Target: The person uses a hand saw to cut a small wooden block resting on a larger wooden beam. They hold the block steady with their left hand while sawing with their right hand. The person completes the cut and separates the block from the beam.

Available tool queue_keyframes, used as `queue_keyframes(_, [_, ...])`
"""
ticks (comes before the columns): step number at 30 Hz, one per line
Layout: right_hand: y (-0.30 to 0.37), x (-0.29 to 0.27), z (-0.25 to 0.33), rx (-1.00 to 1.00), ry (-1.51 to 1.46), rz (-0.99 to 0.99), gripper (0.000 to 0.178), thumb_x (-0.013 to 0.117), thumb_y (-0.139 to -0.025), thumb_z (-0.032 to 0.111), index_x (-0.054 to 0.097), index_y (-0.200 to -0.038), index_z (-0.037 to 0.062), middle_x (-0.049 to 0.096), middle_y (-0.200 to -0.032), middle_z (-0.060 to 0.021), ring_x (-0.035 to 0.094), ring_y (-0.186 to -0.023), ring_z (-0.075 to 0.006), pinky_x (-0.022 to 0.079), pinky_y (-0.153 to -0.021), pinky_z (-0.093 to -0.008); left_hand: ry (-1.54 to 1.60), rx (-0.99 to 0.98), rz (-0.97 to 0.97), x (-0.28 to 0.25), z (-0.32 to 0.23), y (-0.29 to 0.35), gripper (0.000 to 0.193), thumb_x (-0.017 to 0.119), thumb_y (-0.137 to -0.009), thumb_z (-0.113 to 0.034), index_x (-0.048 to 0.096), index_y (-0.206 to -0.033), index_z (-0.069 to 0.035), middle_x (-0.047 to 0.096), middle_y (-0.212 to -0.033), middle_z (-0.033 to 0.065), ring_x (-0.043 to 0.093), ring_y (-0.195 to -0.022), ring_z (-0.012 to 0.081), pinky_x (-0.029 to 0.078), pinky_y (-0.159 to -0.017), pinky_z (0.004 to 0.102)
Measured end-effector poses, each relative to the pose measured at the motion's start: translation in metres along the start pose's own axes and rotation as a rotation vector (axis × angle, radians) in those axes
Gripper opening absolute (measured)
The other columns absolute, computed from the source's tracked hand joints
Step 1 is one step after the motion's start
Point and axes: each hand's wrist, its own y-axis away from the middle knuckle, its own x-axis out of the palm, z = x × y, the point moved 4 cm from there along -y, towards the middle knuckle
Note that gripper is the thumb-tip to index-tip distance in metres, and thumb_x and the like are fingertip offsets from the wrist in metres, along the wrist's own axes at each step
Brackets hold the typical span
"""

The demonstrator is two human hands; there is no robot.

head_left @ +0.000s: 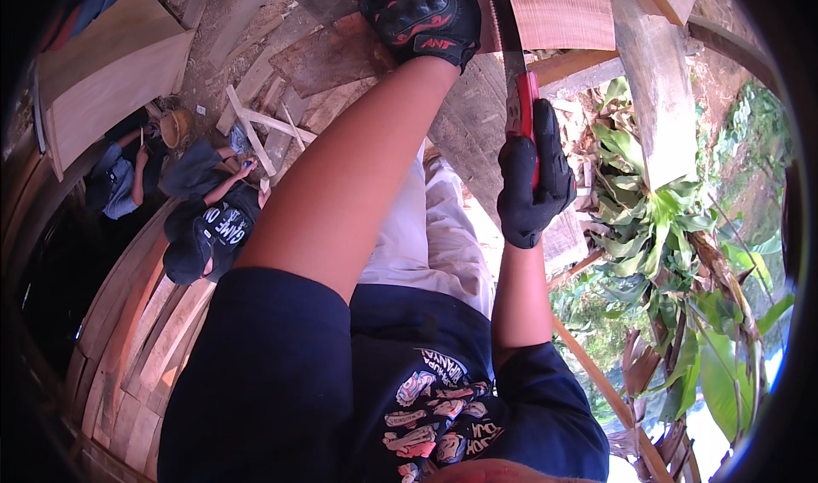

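My right hand (535, 176), in a black glove, is wrapped round the red handle (523, 99) of a handsaw. Its dark, toothed blade (509, 31) lies across a reddish wooden board (567, 16) near the top of the view. To the left of the blade, my left hand (419, 16), gloved in black with red trim, rests over the board with curled fingers and grips it. The fingertips of that hand are partly hidden. Part of the board shows to the right of the blade.
Wood offcuts (271, 129) litter the ground at left. Two people (213, 219) sit low there, near a curved panel (111, 99) and stacked planks (141, 381). A thick pale beam (665, 99) stands at right, beside green leafy plants (656, 214).
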Motion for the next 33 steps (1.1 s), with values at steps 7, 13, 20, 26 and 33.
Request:
queue_keyframes(7, [-0.029, 0.011, -0.009, 0.111, -0.122, -0.011, 0.047, 0.062, -0.105, 0.009, 0.065, -0.15, -0.0046, 0.08, -0.123, -0.0172, 0.075, -0.085, -0.0174, 0.06, -0.076, -0.0342, -0.083, 0.053, 0.05, 0.006, -0.011, -0.001, 0.027, 0.057, -0.1, -0.032, 0.073, -0.108, -0.011, 0.07, -0.119, 0.0154, 0.065, -0.117, 0.0343, 0.054, -0.098, 0.0498])
queue_keyframes(13, [0.057, -0.02, -0.016, 0.22, -0.026, 0.039, 0.049, 0.071, -0.093, 0.006, 0.073, -0.141, 0.0011, 0.08, -0.123, -0.0239, 0.08, -0.079, -0.0302, 0.062, -0.077, -0.0373, 0.004, 0.027, -0.044, 0.013, -0.006, 0.002, 0.029, 0.061, -0.097, -0.034, 0.073, -0.102, -0.008, 0.069, -0.114, 0.0173, 0.067, -0.111, 0.0389, 0.056, -0.089, 0.056])
queue_keyframes(20, [0.0, -0.001, -0.004, 0.143, -0.024, -0.047, 0.045, 0.069, -0.098, 0.008, 0.072, -0.143, 0.0031, 0.078, -0.128, -0.0232, 0.083, -0.102, -0.0338, 0.063, -0.089, -0.0401, 0.017, 0.052, -0.062, 0.022, -0.014, 0.001, 0.031, 0.057, -0.1, -0.036, 0.073, -0.102, -0.009, 0.069, -0.115, 0.0168, 0.066, -0.112, 0.0385, 0.056, -0.09, 0.0566])
queue_keyframes(26, [-0.047, 0.007, 0.0, 0.234, -0.199, 0.006, 0.043, 0.067, -0.102, 0.01, 0.071, -0.144, 0.0048, 0.077, -0.133, -0.0206, 0.079, -0.116, -0.0333, 0.061, -0.098, -0.0403, 0.023, 0.015, -0.026, 0.014, -0.005, 0.002, 0.033, 0.056, -0.101, -0.036, 0.072, -0.107, -0.008, 0.068, -0.116, 0.0193, 0.066, -0.113, 0.0399, 0.056, -0.091, 0.0568])
queue_keyframes(33, [0.058, -0.026, -0.012, 0.193, -0.012, 0.081, 0.047, 0.068, -0.097, 0.006, 0.071, -0.144, 0.0012, 0.078, -0.128, -0.0245, 0.083, -0.096, -0.0338, 0.063, -0.086, -0.04, 0.008, -0.019, 0.016, 0.009, 0.002, 0.001, 0.026, 0.055, -0.101, -0.031, 0.072, -0.109, -0.012, 0.07, -0.121, 0.0152, 0.065, -0.118, 0.0326, 0.054, -0.102, 0.0491])
